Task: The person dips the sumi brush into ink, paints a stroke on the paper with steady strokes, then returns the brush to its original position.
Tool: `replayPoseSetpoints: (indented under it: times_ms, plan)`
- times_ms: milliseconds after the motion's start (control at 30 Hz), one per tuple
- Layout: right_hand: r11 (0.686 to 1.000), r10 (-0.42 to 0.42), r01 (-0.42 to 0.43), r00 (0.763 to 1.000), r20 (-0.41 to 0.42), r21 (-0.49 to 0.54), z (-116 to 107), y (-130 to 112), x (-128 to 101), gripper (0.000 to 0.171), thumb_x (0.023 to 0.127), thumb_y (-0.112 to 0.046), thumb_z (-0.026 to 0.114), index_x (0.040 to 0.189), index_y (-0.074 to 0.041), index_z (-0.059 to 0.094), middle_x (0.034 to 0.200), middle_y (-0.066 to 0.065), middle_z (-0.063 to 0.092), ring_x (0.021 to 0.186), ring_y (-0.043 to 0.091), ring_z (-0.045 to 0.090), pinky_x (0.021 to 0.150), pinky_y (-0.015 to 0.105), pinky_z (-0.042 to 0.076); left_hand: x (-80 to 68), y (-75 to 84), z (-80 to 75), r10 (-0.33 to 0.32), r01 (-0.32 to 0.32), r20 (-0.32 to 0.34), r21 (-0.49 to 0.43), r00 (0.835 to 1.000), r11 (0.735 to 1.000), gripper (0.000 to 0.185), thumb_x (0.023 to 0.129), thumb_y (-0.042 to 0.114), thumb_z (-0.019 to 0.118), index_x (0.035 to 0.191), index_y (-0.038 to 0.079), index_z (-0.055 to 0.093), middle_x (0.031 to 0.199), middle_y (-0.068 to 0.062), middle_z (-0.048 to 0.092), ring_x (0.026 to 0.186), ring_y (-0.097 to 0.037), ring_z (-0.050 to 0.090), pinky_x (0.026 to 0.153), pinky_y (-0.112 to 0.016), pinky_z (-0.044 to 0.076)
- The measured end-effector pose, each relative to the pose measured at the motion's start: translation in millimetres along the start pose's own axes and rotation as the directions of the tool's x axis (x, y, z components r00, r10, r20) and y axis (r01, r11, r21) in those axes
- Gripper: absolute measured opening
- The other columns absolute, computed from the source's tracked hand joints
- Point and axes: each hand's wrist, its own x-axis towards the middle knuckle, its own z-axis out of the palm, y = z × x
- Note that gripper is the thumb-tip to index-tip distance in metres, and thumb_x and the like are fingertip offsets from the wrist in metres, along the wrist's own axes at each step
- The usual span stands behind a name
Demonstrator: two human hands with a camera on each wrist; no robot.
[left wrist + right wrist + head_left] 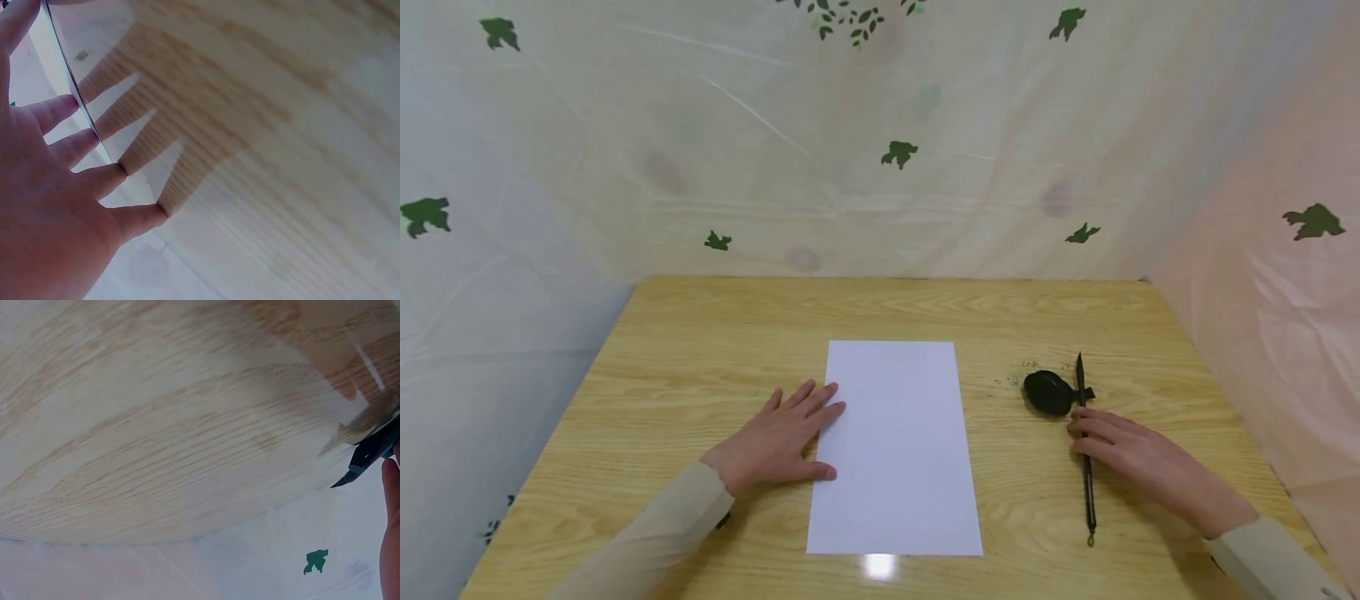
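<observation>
A white sheet of paper lies upright on the wooden table in front of me. My left hand rests flat with spread fingers, its fingertips and thumb on the paper's left edge. On the right, a black ink brush points its dark tip away from me, a small loop at its near end. The fingers of my right hand curl over the brush's shaft and pinch it. In the right wrist view the brush tip shows beyond a finger. Left of the brush sits a black oval ink dish with a short stub under the brush.
Small dark specks lie around the ink dish. The wooden table reaches back to a pale curtain with green bird prints. Another curtain, pinkish, hangs along the right side.
</observation>
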Motion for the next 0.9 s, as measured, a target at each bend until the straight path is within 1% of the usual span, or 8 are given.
replayPoseSetpoints:
  times_ms: [67, 200, 300, 367, 433, 600, 800, 900]
  plan:
    - [1.000, 0.009, -0.009, 1.000, 0.008, -0.003, 0, -1, 0, 0.068, 0.113, -0.025, 0.004, 0.118, -0.016, 0.071, 0.135, 0.013, 0.065, 0.122, 0.035, 0.059, 0.124, 0.022, 0.010, 0.0, 0.0, -0.1, -0.002, 0.002, 0.002, 0.001, 1.000, 1.000, 0.093, 0.092, 0.064, 0.068, 0.162, 0.012, 0.036, 0.171, -0.011, 0.022, 0.157, -0.041, 0.015, 0.116, -0.073, 0.019]
    - [1.000, 0.008, -0.007, 1.000, 0.015, -0.027, 0, -1, 0, 0.062, 0.114, -0.025, 0.009, 0.116, -0.020, 0.070, 0.134, 0.010, 0.066, 0.123, 0.034, 0.059, 0.109, 0.037, 0.043, 0.1, -0.4, 0.4, -0.003, 0.003, 0.004, 0.006, 1.000, 1.000, 0.093, 0.092, 0.064, 0.068, 0.162, 0.013, 0.036, 0.171, -0.011, 0.022, 0.157, -0.041, 0.015, 0.116, -0.073, 0.019]
    - [0.998, -0.015, 0.015, 1.000, 0.012, -0.057, 1, 0, -1, 0.062, 0.115, -0.022, 0.008, 0.115, -0.020, 0.070, 0.132, 0.010, 0.066, 0.123, 0.034, 0.060, 0.101, 0.041, 0.049, -0.1, -0.5, 0.5, -0.001, 0.000, 0.004, 0.005, 1.000, 1.000, 0.092, 0.092, 0.064, 0.068, 0.162, 0.013, 0.036, 0.171, -0.011, 0.022, 0.157, -0.041, 0.015, 0.116, -0.073, 0.019]
    - [0.997, -0.028, 0.028, 1.000, 0.004, -0.071, 1, 1, -1, 0.064, 0.114, -0.020, 0.006, 0.115, -0.019, 0.070, 0.131, 0.010, 0.066, 0.122, 0.033, 0.060, 0.107, 0.035, 0.043, -0.1, -0.6, 0.7, 0.001, -0.001, 0.003, 0.003, 1.000, 1.000, 0.092, 0.092, 0.064, 0.068, 0.162, 0.013, 0.036, 0.171, -0.011, 0.022, 0.157, -0.041, 0.015, 0.116, -0.073, 0.019]
    - [0.997, -0.043, 0.043, 0.999, -0.004, -0.069, 2, 2, 0, 0.054, 0.112, -0.012, 0.016, 0.115, -0.017, 0.070, 0.130, 0.011, 0.066, 0.122, 0.034, 0.059, 0.118, 0.031, 0.031, 0.1, -0.7, 1.0, 0.002, -0.002, 0.003, 0.003, 1.000, 1.000, 0.092, 0.092, 0.064, 0.068, 0.162, 0.013, 0.036, 0.171, -0.011, 0.022, 0.157, -0.041, 0.015, 0.116, -0.073, 0.019]
    - [0.997, -0.048, 0.045, 0.998, -0.043, -0.069, -5, 2, 4, 0.048, 0.091, 0.006, 0.033, 0.119, -0.011, 0.069, 0.130, 0.016, 0.065, 0.121, 0.037, 0.057, 0.125, 0.027, 0.006, 0.2, -1.2, 1.8, 0.002, -0.002, 0.001, 0.003, 1.000, 1.000, 0.093, 0.092, 0.064, 0.067, 0.162, 0.013, 0.035, 0.171, -0.010, 0.021, 0.157, -0.041, 0.015, 0.116, -0.073, 0.019]
    - [0.996, 0.080, -0.081, 0.997, -0.014, -0.029, -24, -3, 6, 0.062, 0.071, 0.016, 0.064, 0.128, -0.009, 0.065, 0.140, 0.016, 0.058, 0.131, 0.036, 0.049, 0.122, 0.023, 0.011, -0.5, -1.7, 1.4, -0.001, 0.001, 0.000, -0.001, 1.000, 1.000, 0.093, 0.092, 0.064, 0.068, 0.163, 0.013, 0.035, 0.172, -0.010, 0.021, 0.157, -0.041, 0.015, 0.116, -0.073, 0.018]
    - [0.990, 0.138, -0.139, 0.989, -0.048, -0.013, -32, -5, 8, 0.033, 0.102, 0.004, 0.051, 0.127, -0.010, 0.066, 0.142, 0.014, 0.057, 0.136, 0.032, 0.049, 0.116, 0.020, 0.017, -0.5, -1.8, 1.3, 0.000, 0.000, 0.000, -0.007, 1.000, 1.000, 0.093, 0.092, 0.064, 0.068, 0.162, 0.013, 0.035, 0.172, -0.011, 0.021, 0.157, -0.041, 0.015, 0.116, -0.073, 0.018]
